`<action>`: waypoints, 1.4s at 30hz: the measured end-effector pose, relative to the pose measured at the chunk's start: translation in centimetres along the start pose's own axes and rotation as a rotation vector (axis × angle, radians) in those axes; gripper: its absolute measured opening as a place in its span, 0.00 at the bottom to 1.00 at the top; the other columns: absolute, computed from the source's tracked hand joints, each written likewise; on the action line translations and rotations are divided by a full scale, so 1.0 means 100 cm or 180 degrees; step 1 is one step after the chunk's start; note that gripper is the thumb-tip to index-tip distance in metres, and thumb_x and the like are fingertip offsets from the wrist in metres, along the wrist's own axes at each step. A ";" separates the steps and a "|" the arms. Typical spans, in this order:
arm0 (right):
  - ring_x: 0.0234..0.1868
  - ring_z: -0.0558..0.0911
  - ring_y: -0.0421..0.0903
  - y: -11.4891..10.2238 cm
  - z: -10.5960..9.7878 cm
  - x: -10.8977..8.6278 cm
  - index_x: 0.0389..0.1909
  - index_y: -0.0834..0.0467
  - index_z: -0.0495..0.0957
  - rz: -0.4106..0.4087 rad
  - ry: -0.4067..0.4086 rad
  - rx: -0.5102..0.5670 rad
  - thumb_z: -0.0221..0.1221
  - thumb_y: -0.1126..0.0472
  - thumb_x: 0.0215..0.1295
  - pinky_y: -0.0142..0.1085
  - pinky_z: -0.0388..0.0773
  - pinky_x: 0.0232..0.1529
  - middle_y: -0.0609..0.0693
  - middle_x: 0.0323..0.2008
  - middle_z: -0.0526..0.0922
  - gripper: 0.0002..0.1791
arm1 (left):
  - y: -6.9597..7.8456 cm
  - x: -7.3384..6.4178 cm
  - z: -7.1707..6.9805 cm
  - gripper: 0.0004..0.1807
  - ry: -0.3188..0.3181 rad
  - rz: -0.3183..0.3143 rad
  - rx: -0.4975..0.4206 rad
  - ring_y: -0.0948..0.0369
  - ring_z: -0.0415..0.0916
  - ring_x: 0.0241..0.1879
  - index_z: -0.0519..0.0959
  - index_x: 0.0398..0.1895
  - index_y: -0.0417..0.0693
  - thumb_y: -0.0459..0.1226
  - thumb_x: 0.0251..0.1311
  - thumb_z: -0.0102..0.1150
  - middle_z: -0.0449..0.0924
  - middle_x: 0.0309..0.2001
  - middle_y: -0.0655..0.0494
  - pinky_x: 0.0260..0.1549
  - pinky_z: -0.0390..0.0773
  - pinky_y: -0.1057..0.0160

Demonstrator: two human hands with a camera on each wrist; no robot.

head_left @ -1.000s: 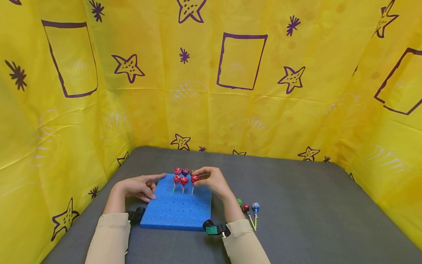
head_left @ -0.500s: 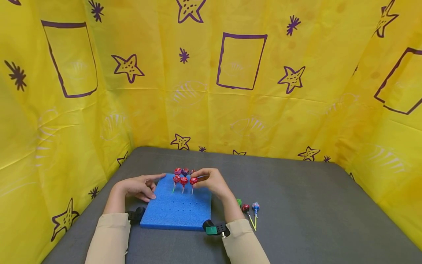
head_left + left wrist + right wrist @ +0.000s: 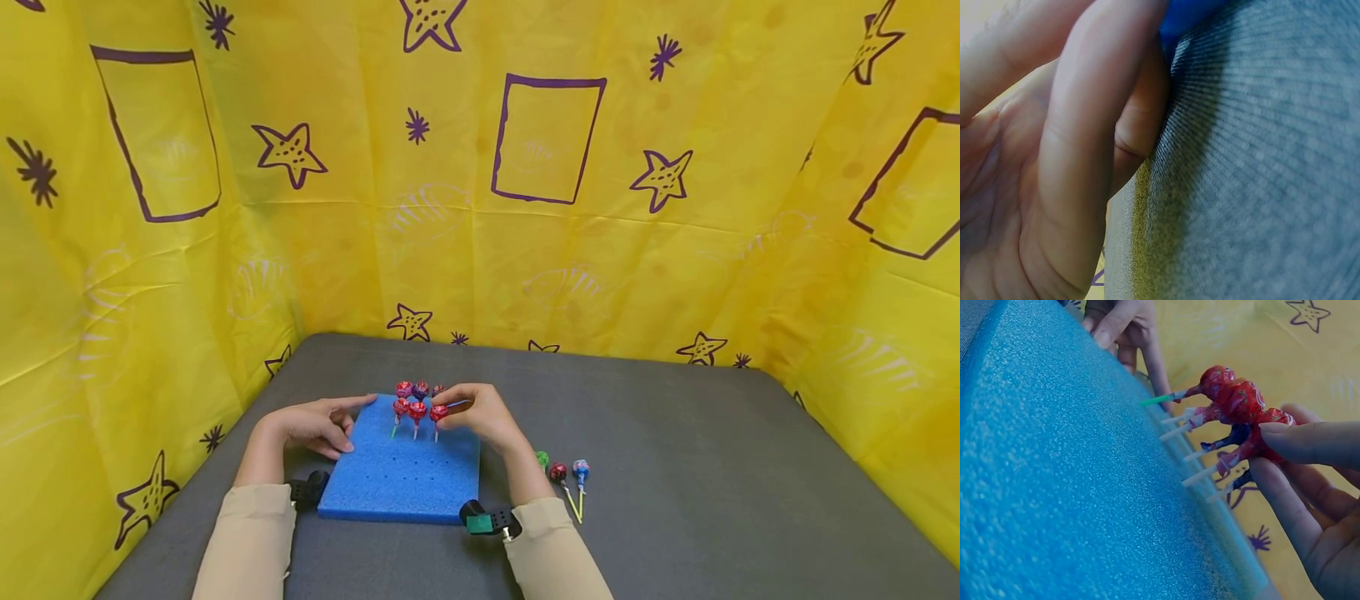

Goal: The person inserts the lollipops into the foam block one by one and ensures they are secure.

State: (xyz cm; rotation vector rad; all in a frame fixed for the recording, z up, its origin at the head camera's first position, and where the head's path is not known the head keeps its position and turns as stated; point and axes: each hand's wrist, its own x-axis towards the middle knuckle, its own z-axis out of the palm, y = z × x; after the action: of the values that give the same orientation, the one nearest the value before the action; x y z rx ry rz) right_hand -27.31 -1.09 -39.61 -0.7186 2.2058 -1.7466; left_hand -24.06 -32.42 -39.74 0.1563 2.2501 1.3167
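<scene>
Against the blue foam board (image 3: 401,467) rests a spread left hand (image 3: 317,423); the right hand (image 3: 480,414) pinches a round red-wrapped lollipop (image 3: 438,412).

The board (image 3: 397,497) is blue, held lollipop (image 3: 437,412) red, table (image 3: 697,492) grey, yellow cloth (image 3: 360,275) purple-starred

Right of centre in the right wrist view, the right hand (image 3: 1329,500) partly hides a red lollipop (image 3: 1261,447); the left wrist view's top edge crops the board (image 3: 1192,15).

The right grip (image 3: 1319,490) pinches a red lollipop (image 3: 1256,447) beside other lollipops (image 3: 1240,401).
</scene>
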 end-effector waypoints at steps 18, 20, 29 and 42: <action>0.51 0.85 0.58 -0.001 -0.011 -0.003 0.50 0.65 0.83 -0.0151 0.0020 0.0053 0.67 0.70 0.56 0.42 0.86 0.49 0.63 0.52 0.84 0.19 | -0.004 0.002 0.000 0.51 0.0021 -0.0041 0.0009 0.60 0.74 0.29 0.51 0.79 0.52 0.35 0.53 0.69 0.70 0.34 0.52 0.32 0.84 0.65; 0.51 0.86 0.57 0.000 -0.014 -0.003 0.50 0.64 0.83 -0.0153 0.0037 0.0021 0.67 0.70 0.56 0.41 0.85 0.50 0.63 0.52 0.84 0.18 | -0.004 0.003 0.001 0.51 0.0013 -0.0037 0.0011 0.60 0.74 0.29 0.50 0.79 0.52 0.35 0.54 0.68 0.70 0.34 0.52 0.31 0.84 0.65; 0.50 0.86 0.51 -0.005 -0.031 -0.011 0.50 0.63 0.83 -0.0062 0.0146 -0.0018 0.68 0.66 0.57 0.42 0.84 0.53 0.63 0.51 0.85 0.19 | -0.003 0.002 0.002 0.51 -0.0028 -0.0033 0.0010 0.60 0.74 0.30 0.49 0.79 0.51 0.35 0.54 0.68 0.70 0.34 0.51 0.31 0.84 0.66; 0.55 0.83 0.51 -0.032 -0.089 -0.041 0.55 0.58 0.81 0.0131 0.0275 -0.0201 0.67 0.64 0.59 0.47 0.78 0.61 0.57 0.55 0.84 0.21 | 0.000 0.001 -0.002 0.52 -0.0056 0.0046 0.0065 0.59 0.74 0.31 0.48 0.79 0.51 0.35 0.55 0.68 0.70 0.35 0.51 0.32 0.85 0.65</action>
State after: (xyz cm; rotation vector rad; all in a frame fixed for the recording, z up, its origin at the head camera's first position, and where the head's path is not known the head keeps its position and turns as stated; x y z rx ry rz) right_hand -27.29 8.00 -34.71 -0.6176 2.3248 -1.7260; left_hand -24.30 -32.58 -39.73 0.1913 2.2523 1.2951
